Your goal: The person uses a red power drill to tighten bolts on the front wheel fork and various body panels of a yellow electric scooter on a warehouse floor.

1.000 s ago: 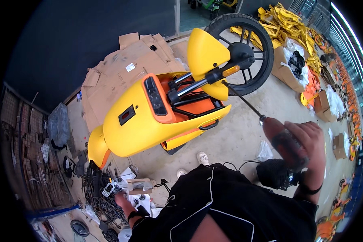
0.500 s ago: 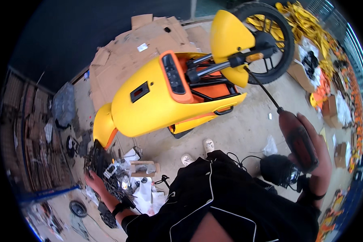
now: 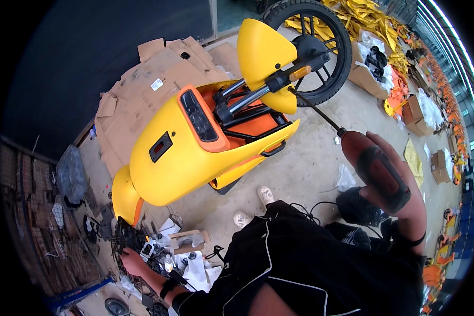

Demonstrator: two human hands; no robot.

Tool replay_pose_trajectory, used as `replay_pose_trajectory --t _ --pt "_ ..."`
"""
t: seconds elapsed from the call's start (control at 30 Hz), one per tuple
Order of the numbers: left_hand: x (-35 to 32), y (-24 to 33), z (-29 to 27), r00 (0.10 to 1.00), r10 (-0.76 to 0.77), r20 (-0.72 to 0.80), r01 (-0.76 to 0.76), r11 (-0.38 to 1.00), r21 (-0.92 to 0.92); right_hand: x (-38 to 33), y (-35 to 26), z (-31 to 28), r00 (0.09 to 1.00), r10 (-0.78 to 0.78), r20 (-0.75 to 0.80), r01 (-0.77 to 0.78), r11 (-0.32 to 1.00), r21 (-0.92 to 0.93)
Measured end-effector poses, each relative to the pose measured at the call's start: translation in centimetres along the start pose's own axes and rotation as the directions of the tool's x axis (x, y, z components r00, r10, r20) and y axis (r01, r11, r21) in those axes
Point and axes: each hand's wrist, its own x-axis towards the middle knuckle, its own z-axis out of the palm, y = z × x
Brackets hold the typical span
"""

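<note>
Holding driver (image 3: 375,169): our right grip (image 3: 410,181), wrapped around.
Dark parts (image 3: 125,237): near our left grip (image 3: 134,262); closure, we cannot tell.

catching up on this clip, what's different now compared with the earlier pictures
The left hand has moved left, away from the small cardboard box to the dark parts beside it; whether it grips anything is unclear. The view has shifted too. The right hand still holds the drill, its long bit reaching the front of the yellow scooter, which looks unmoved.
</note>
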Motion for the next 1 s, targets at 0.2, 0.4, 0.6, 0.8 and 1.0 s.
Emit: replay_pose_trajectory --t 0.2,0.4,0.6,0.8,1.0 --pt "-1.6 -1.0 2.0 0.999 -0.033 -0.021 0.033 0.999 -0.006 0.4 -0.6 0.0 0.996 0.083 0.021 -0.085 0.993 0.077" --pt "-2.2 -1.0 2.5 0.999 -0.049 -0.011 0.049 0.999 0.018 0.6 -0.7 -0.3 0.992 0.121 -0.029 -0.118 0.990 0.079" --pt "-1.5 -1.3 2.2 1.000 0.023 -0.006 -0.023 0.999 -0.035 0.3 0.5 -0.4 0.997 0.047 -0.061 -0.041 0.996 0.085" --pt "-2.1 -0.5 0.9 0.999 -0.040 0.018 0.041 0.995 -0.088 0.1 1.4 -0.4 0.995 0.046 -0.093 -0.038 0.996 0.084" --pt "-1.8 -0.7 0.9 0.999 -0.017 0.034 0.020 0.996 -0.082 -1.5 3.9 -0.2 0.951 0.241 -0.196 -0.168 0.930 0.326"
